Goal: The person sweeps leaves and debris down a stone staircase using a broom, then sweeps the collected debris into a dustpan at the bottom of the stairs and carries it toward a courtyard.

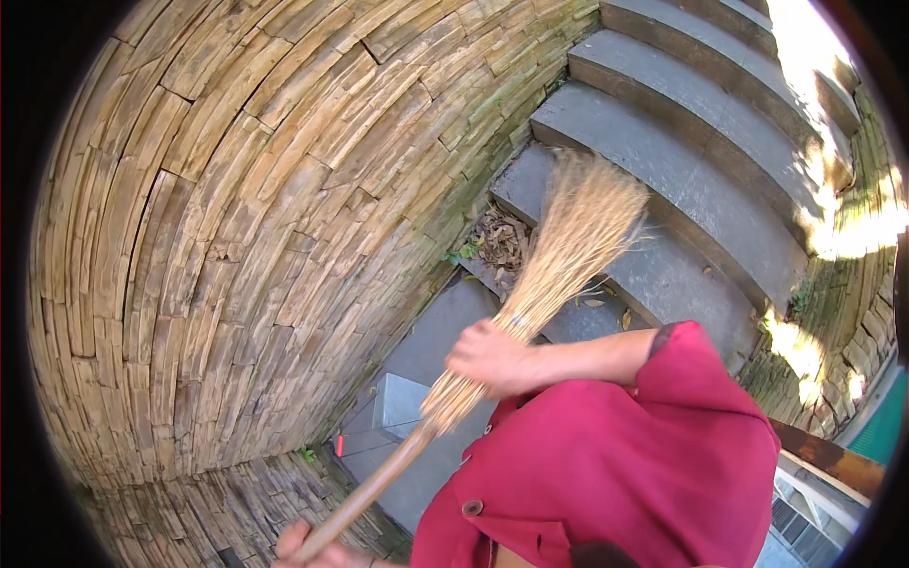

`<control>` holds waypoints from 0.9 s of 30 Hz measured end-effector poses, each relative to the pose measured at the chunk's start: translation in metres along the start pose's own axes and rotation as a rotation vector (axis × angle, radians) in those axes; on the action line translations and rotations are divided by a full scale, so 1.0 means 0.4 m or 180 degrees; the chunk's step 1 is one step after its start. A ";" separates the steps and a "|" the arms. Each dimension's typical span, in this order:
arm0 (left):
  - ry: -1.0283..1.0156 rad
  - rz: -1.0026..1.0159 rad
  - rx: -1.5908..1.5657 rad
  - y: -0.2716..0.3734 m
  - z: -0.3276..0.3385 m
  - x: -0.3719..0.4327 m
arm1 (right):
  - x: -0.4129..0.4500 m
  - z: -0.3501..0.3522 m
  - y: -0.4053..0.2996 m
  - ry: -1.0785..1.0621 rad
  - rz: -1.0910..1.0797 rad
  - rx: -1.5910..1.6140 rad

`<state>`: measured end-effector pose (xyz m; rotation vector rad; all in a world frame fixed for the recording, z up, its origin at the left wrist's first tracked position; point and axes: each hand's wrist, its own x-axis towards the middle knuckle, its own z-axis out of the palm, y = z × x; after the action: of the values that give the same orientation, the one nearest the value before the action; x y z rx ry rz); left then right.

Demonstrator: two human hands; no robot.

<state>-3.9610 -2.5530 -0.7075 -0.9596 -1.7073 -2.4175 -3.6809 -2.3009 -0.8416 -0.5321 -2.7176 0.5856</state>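
Observation:
A straw broom [582, 220] slants across the view, its blurred bristles fanned out over the stone steps. My right hand [497, 358] grips the bound straw just above where it spreads. Lower down, at the bottom edge, my left hand [319, 548] is closed around the end of the wooden handle [376, 483]. Dry leaves [503, 241] lie heaped in the corner of a step, against the wall and beside the bristles. Whether the bristle tips touch the step cannot be told.
A curved stacked-stone wall [270, 213] borders the left side. Grey steps [682, 142] climb to the upper right, partly sunlit. What looks like a metal dustpan [401, 401] stands on the landing near the wall. A rusty metal beam [827, 458] is at the lower right.

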 end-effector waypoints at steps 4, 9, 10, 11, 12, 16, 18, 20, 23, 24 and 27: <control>-0.0339 -0.1329 -0.1017 -0.162 0.181 -0.119 | -0.098 0.144 0.198 0.0245 0.0732 -0.0099; -0.0356 -0.0793 -0.0571 -0.060 0.008 -0.046 | 0.041 0.186 0.075 0.0186 0.0046 0.0283; -0.0419 -0.0363 -0.0449 -0.033 -0.054 -0.013 | 0.059 0.156 0.038 0.0178 -0.0123 0.0297; -0.0071 0.0300 -0.0697 0.046 0.053 -0.036 | 0.066 0.139 0.002 0.0162 -0.0134 0.0311; -0.0217 0.0292 -0.0822 0.070 0.038 -0.026 | 0.063 0.107 -0.019 0.0484 -0.0330 0.0421; -0.0045 -0.0186 0.0101 -0.003 -0.051 -0.021 | 0.035 0.066 0.022 0.0329 -0.0178 -0.0016; 0.0102 -0.0776 -0.0285 -0.068 0.049 -0.084 | 0.029 0.115 0.135 0.0523 -0.0030 -0.0185; -0.0182 -0.1191 -0.0622 -0.140 0.158 -0.169 | 0.018 0.165 0.272 0.0242 0.0382 -0.0073; -0.0334 -0.1304 -0.0310 -0.099 0.145 -0.179 | 0.073 0.221 0.288 0.0319 0.0111 -0.0070; -0.0310 -0.0909 -0.0011 -0.074 0.111 -0.164 | 0.108 0.233 0.246 0.0236 -0.0022 -0.0028; 0.0772 -0.0185 0.0182 0.062 0.041 -0.092 | 0.171 0.226 0.058 -0.0059 -0.0426 0.0353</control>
<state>-3.9147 -2.5603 -0.7016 -0.5892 -1.7276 -2.3884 -3.7680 -2.2827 -0.9153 -0.3158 -2.6925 0.7034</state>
